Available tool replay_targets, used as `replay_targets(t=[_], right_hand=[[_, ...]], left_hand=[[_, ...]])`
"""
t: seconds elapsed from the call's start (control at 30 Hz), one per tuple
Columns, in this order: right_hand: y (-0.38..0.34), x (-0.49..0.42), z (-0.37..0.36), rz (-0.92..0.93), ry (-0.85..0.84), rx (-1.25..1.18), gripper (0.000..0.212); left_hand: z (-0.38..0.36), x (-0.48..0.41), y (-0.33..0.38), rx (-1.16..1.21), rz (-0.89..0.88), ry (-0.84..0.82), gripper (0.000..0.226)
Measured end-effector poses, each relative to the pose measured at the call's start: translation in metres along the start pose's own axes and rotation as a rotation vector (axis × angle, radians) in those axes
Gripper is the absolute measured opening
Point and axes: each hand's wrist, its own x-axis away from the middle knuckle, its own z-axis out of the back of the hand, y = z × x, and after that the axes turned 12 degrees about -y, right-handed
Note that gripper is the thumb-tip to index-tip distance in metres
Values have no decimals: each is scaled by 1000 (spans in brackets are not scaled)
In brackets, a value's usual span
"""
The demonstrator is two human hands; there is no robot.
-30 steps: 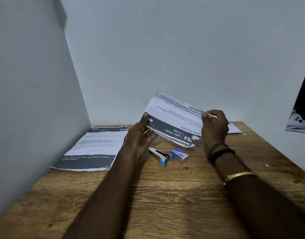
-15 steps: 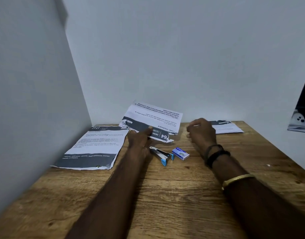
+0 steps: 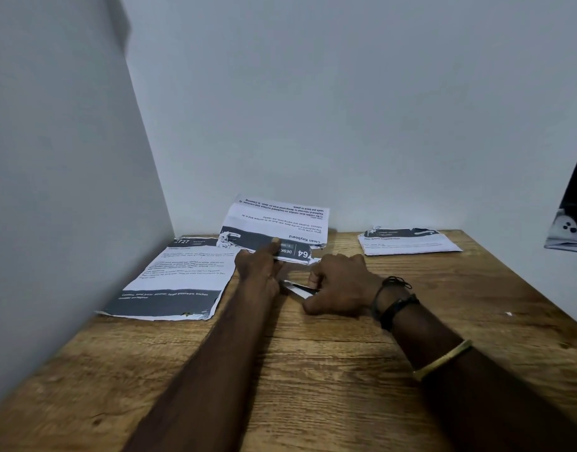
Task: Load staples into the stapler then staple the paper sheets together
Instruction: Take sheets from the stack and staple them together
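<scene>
The sheets headed "Clean Keyboard" (image 3: 277, 221) lie at the back of the wooden desk (image 3: 313, 370), their far edge curling up against the wall. My left hand (image 3: 259, 267) holds their near edge, thumb on top of the dark band. The small silver stapler (image 3: 296, 287) lies just in front of these sheets. My right hand (image 3: 341, 283) is curled over it, thumb and fingers closing round its right end. That hand hides the blue staple box.
A second printed stack (image 3: 179, 275) lies at the left by the side wall. A third stack (image 3: 407, 243) lies at the back right. Walls close the desk at the left and back. A dark object (image 3: 571, 230) juts in at the right edge.
My left hand lowered the sheets from mid-air to the back of the desk. My right hand let go of them and dropped leftward onto the stapler, covering the staple box.
</scene>
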Motion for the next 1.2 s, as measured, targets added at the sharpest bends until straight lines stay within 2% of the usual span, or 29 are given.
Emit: replay_targets(t=[0.13, 0.23, 0.3, 0.4, 0.53, 0.6, 0.7, 0.83, 0.93, 1.1, 1.2], right_hand=[[8, 3, 5, 19, 80, -252, 46], [13, 2, 10, 74, 162, -535, 20], [17, -1, 11, 86, 253, -703, 11], [23, -2, 11, 41, 394, -880, 22], [25, -3, 13, 13, 456, -1091, 50], [25, -2, 15, 15, 439, -1206, 55], [24, -3, 16, 11, 382, -1307, 48], [27, -6, 15, -62, 286, -1252, 55], [26, -8, 19, -117, 150, -1261, 38], [25, -8, 16, 10, 51, -1349, 32], [24, -6, 16, 29, 64, -1399, 40]], left_hand=[[-2, 2, 3, 34, -46, -1, 27], [-2, 4, 7, 89, -60, -1, 28], [-3, 5, 8, 77, -61, 11, 29], [-4, 8, 8, 83, -51, 3, 28], [-6, 11, 8, 105, -45, -15, 28], [-6, 12, 8, 117, -40, -17, 28], [-6, 13, 9, 132, -32, -18, 29], [-7, 14, 9, 131, -41, -12, 29], [-7, 13, 9, 140, -40, 0, 30], [-7, 8, 8, 169, -52, 6, 32], [-6, 2, 7, 179, -48, 7, 30]])
